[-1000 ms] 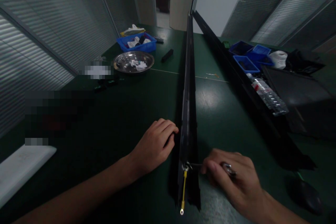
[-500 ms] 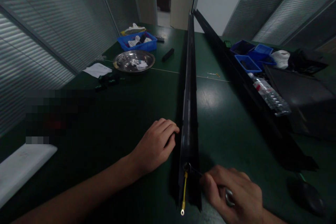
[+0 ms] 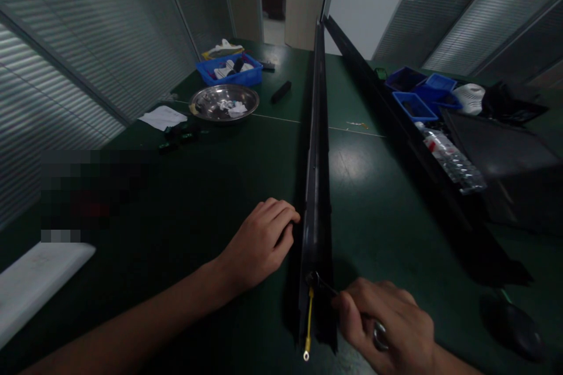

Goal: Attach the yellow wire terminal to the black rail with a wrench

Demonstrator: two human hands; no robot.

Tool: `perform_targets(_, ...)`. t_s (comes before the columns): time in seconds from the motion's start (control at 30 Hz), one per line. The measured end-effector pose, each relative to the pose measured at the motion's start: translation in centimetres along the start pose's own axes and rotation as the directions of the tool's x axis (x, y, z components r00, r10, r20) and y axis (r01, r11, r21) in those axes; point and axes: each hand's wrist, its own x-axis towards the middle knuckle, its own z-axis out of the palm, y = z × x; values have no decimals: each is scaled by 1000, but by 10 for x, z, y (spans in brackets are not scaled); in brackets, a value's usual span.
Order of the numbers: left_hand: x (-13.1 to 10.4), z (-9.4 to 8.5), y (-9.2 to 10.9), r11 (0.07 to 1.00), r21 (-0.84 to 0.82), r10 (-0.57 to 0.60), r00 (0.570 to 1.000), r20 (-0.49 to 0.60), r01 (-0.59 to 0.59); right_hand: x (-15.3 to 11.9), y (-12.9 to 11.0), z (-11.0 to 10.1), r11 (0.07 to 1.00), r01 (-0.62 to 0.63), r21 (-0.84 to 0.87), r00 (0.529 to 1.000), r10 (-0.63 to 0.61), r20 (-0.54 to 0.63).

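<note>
A long black metal rail (image 3: 312,199) runs away from me along the green table. My left hand (image 3: 263,240) is closed, its curled fingers gripping the rail's left side; the fingertips are partly in shadow. In my right hand (image 3: 389,322) is a metal wrench (image 3: 326,287), fingers wrapped round its shank. The wrench's far tip meets a small dark fastener inside the rail's near end, too dark to make out fully. From that spot a short yellow wire (image 3: 309,319) with a ring terminal hangs toward me.
A second black rail (image 3: 413,158) lies to the right, beside blue bins (image 3: 416,106), a plastic bottle (image 3: 453,158) and a black mouse (image 3: 514,325). At left stand a steel bowl (image 3: 206,114), a blue basket (image 3: 253,75) and a white block (image 3: 39,281).
My right hand has shifted slightly left, and the wrench has turned a little with it. My left hand and the rail look unmoved.
</note>
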Motion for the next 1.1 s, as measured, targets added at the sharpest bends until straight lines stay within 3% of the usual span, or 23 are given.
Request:
perform_targets(0.53,0,0,1,1000,11,5,1000,-12,-5,6,5,-2,998,-55,8,997,55,47)
perform_targets(0.77,0,0,1,1000,3,-5,1000,3,5,4,3,0,999,-35,7,999,35,2)
perform_targets(1.1,0,0,1,1000,12,2,1000,-10,-2,8,7,-1,998,-60,34,996,58,67)
